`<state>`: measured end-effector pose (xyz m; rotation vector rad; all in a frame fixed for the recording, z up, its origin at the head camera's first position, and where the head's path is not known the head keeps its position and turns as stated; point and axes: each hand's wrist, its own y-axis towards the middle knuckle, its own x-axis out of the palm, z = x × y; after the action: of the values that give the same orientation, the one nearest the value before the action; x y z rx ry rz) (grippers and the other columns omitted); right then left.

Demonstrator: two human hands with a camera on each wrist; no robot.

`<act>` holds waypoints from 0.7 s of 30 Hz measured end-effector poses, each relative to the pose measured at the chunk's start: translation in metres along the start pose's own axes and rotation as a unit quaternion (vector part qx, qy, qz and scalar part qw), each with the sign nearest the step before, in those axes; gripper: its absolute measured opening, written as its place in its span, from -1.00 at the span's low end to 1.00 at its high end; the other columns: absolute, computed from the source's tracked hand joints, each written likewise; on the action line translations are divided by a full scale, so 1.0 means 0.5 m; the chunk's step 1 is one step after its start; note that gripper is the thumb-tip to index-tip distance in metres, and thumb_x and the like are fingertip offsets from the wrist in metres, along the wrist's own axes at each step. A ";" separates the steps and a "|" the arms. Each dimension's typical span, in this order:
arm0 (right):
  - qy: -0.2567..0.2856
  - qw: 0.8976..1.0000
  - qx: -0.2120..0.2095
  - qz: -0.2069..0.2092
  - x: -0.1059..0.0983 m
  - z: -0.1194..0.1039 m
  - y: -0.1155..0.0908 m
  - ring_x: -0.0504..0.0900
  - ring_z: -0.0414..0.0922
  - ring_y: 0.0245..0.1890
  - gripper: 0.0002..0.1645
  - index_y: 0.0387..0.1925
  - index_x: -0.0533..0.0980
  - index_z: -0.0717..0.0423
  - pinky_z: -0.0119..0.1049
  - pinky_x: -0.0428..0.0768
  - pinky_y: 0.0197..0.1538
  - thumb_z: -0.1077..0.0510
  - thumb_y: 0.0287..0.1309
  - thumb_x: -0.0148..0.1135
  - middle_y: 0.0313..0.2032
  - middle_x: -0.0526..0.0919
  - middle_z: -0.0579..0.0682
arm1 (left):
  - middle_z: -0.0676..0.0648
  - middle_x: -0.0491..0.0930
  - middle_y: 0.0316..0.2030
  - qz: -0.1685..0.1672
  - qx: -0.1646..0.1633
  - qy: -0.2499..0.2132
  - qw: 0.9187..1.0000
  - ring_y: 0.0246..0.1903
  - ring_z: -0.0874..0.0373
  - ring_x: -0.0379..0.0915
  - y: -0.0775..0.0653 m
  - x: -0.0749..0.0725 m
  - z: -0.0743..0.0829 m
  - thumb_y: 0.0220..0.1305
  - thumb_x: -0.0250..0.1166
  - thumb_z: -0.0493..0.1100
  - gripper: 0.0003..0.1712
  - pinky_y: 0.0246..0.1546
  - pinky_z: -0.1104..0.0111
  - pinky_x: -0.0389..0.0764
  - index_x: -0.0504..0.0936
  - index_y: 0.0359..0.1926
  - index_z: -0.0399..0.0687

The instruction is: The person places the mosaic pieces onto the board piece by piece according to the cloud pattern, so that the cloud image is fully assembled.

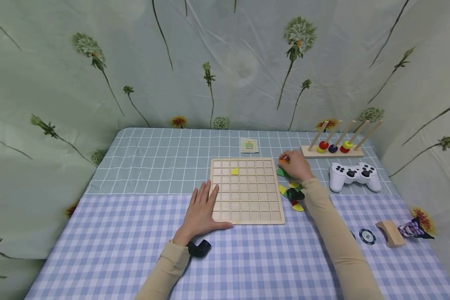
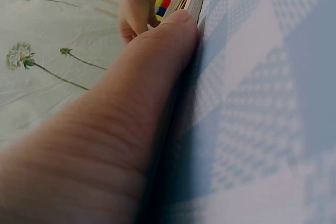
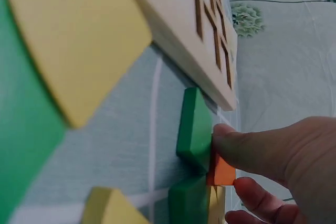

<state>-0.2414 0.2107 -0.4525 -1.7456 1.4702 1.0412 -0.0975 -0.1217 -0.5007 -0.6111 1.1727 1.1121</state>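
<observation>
Beige sleeves (image 1: 343,246) lie nearest; the left hand (image 1: 198,213), fingers spread straight, touches a pale wooden board (image 1: 249,196) of small squares; the right hand (image 1: 297,165) pinches a flat, bright orange piece (image 3: 223,172) beside the board's far right corner.

The orange piece (image 3: 223,171) pinched by the right hand (image 1: 299,165) sits among green pieces (image 3: 193,129) and yellow pieces (image 3: 84,40). The board (image 1: 251,204) is pale wood, ruled into squares by darker lines. Lavender-blue and white checks cover the near cloth (image 1: 127,258); the far cloth (image 1: 153,162) is grey-blue with a white grid. The sleeves (image 1: 337,237) are beige, the controller (image 1: 357,178) white with black sticks (image 1: 351,173). Green-stemmed dandelions pattern the pale grey-green backdrop (image 1: 135,50). The beads (image 1: 333,148) are red, yellow and dark blue.
</observation>
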 end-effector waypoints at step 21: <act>0.050 0.998 0.021 -0.016 -0.011 0.015 -0.011 0.48 0.16 -0.19 -0.71 -0.17 0.51 0.27 0.06 0.46 -0.11 0.14 0.16 0.31 -0.18 0.52 0.26 | -0.27 -0.19 0.45 0.001 0.002 0.000 1.000 0.42 -0.12 -0.39 0.000 0.002 -0.001 -0.22 0.12 0.69 0.44 0.37 0.05 -0.33 -0.05 0.49 -0.14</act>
<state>-0.2378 0.2204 -0.4517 -1.8079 1.5092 0.9127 -0.0978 -0.1219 -0.5016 -0.6079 1.1762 1.1123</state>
